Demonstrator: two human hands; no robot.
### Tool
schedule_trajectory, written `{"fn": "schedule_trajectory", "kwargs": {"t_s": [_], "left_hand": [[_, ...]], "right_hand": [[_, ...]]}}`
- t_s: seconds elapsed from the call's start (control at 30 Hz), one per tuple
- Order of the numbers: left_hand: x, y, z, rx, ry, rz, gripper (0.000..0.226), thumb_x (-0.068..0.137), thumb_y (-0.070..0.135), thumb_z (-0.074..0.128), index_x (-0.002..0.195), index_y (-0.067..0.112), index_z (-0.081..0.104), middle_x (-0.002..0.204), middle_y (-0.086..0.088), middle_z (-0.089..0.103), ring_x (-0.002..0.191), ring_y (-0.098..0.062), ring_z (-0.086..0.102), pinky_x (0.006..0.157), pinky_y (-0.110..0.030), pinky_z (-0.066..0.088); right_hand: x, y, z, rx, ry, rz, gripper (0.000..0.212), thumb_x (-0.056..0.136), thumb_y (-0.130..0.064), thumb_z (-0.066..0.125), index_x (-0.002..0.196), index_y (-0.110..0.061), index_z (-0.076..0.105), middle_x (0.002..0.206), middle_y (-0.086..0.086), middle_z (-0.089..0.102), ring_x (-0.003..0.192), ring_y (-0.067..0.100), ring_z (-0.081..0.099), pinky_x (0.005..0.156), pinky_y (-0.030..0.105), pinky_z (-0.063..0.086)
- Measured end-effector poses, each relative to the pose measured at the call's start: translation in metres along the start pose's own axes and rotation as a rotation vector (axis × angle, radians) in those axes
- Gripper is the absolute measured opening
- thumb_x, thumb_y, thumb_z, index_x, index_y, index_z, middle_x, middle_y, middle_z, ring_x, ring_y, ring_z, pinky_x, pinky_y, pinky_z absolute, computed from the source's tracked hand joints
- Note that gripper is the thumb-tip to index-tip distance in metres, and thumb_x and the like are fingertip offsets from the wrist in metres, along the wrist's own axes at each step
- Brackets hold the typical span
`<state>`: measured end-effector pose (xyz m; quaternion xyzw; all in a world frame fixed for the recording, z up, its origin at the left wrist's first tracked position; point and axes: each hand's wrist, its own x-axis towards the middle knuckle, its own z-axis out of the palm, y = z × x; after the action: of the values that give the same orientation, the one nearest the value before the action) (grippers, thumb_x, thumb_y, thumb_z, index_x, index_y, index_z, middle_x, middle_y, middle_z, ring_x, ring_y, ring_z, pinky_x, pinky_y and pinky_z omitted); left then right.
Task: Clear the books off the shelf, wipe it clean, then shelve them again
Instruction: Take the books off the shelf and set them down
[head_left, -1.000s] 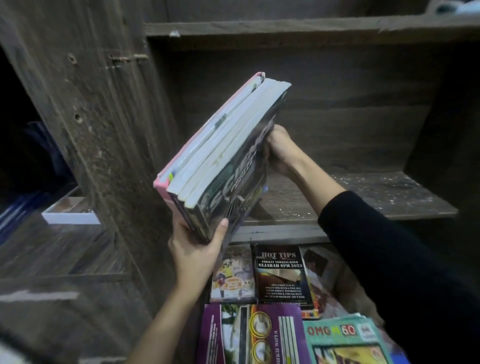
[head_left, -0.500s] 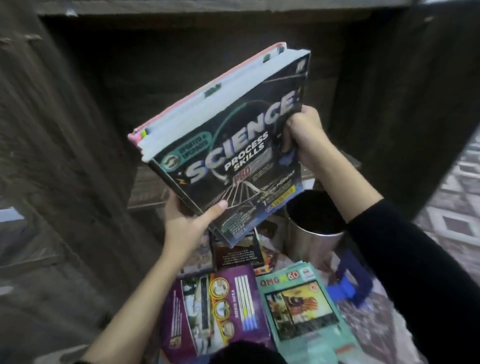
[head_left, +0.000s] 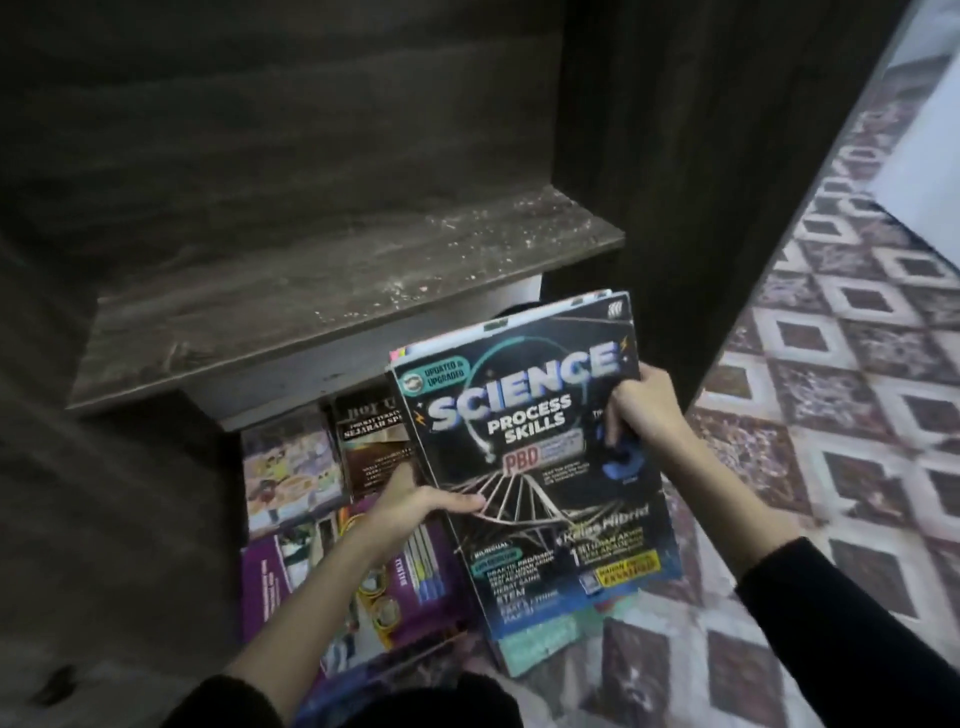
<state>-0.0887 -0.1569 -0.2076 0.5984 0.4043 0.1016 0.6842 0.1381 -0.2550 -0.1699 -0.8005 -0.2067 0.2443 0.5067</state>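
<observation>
Head view showed a stack of books, a science title on top, held just below and in front of the dust-speckled shelf. The left hand pinched its left edge, thumb on the cover. The right hand curled round its right edge. Clearing seemed the step in hand. Next, the stack needed lowering flat onto the floor books beneath the shelf.

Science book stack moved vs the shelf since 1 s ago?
Yes. Science book stack dropped from above the shelf board to below its front edge.
</observation>
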Motion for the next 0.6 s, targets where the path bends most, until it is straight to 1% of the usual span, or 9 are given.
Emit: {"fn": "schedule_trajectory", "kwargs": {"t_s": [0.1,0.17,0.27,0.33,0.37,0.4,0.43,0.53,0.6], "left_hand": [[0.023,-0.038,0.005,-0.046,-0.063,-0.196,0.091,0.066,0.011,0.083,0.139,0.002,0.029,0.142,-0.011,0.042,0.13,-0.027,0.04,0.108,-0.039,0.035],[0.033,-0.059,0.005,-0.071,-0.073,-0.27,0.101,0.063,0.013,0.083,0.142,0.0,0.022,0.147,-0.012,0.034,0.137,-0.029,0.031,0.114,-0.042,0.026],[0.046,-0.087,-0.001,-0.12,-0.084,-0.353,0.095,0.04,0.025,0.088,0.126,0.008,0.049,0.131,-0.005,0.054,0.13,-0.023,0.042,0.114,-0.041,0.026],[0.049,-0.101,-0.005,-0.188,-0.059,-0.409,0.083,0.039,0.022,0.088,0.115,0.013,0.056,0.121,-0.001,0.06,0.12,-0.018,0.047,0.109,-0.033,0.028],[0.05,-0.108,-0.006,-0.225,-0.036,-0.427,0.074,0.042,0.017,0.087,0.11,0.012,0.058,0.116,0.0,0.062,0.115,-0.017,0.05,0.105,-0.031,0.029],[0.054,-0.114,-0.007,-0.252,-0.012,-0.451,0.071,0.043,0.014,0.085,0.109,0.011,0.06,0.114,-0.001,0.064,0.112,-0.017,0.052,0.104,-0.031,0.031],[0.057,-0.119,-0.006,-0.273,0.002,-0.469,0.068,0.046,0.012,0.084,0.11,0.008,0.061,0.112,-0.004,0.066,0.109,-0.018,0.056,0.102,-0.032,0.034],[0.067,-0.139,-0.004,-0.348,0.066,-0.555,0.056,0.058,0.001,0.075,0.112,-0.001,0.062,0.101,-0.01,0.072,0.094,-0.024,0.064,0.075,-0.031,0.047],[0.071,-0.149,-0.002,-0.355,0.082,-0.582,0.049,0.062,0.0,0.073,0.11,-0.002,0.063,0.094,-0.009,0.073,0.087,-0.022,0.066,0.065,-0.028,0.048]], "right_hand": [[0.006,0.034,0.008,-0.099,-0.056,0.067,0.026,0.056,0.006,0.035,0.064,-0.003,0.057,0.039,0.016,0.053,0.034,0.018,0.052,0.05,0.027,0.047],[0.008,0.049,0.018,-0.161,-0.093,0.117,0.025,0.051,-0.001,0.037,0.065,-0.003,0.058,0.037,0.011,0.054,0.042,0.015,0.057,0.062,0.028,0.05],[0.023,0.068,0.04,-0.234,-0.151,0.183,0.049,0.031,-0.009,0.04,0.071,0.001,0.068,0.039,0.006,0.058,0.064,0.023,0.065,0.063,0.024,0.053],[0.028,0.072,0.054,-0.313,-0.203,0.258,0.03,0.046,0.001,0.05,0.067,0.002,0.07,0.035,0.004,0.053,0.056,0.013,0.059,0.046,0.009,0.042],[0.029,0.072,0.058,-0.36,-0.237,0.277,0.016,0.054,0.003,0.052,0.052,-0.002,0.068,0.034,0.004,0.051,0.051,0.008,0.053,0.041,0.005,0.036],[0.034,0.077,0.065,-0.395,-0.264,0.284,0.026,0.059,0.003,0.052,0.038,-0.008,0.062,0.034,0.003,0.05,0.049,0.008,0.052,0.04,0.005,0.035],[0.041,0.085,0.073,-0.425,-0.283,0.296,0.033,0.061,0.0,0.051,0.031,-0.01,0.057,0.032,0.002,0.049,0.05,0.009,0.054,0.043,0.005,0.038],[0.06,0.109,0.1,-0.465,-0.309,0.311,0.029,0.066,-0.009,0.048,0.04,-0.009,0.06,0.025,-0.002,0.044,0.064,0.021,0.063,0.067,0.019,0.053],[0.068,0.115,0.112,-0.509,-0.342,0.314,0.039,0.071,-0.011,0.046,0.034,-0.009,0.057,0.024,-0.001,0.042,0.057,0.02,0.061,0.064,0.017,0.052]]}}
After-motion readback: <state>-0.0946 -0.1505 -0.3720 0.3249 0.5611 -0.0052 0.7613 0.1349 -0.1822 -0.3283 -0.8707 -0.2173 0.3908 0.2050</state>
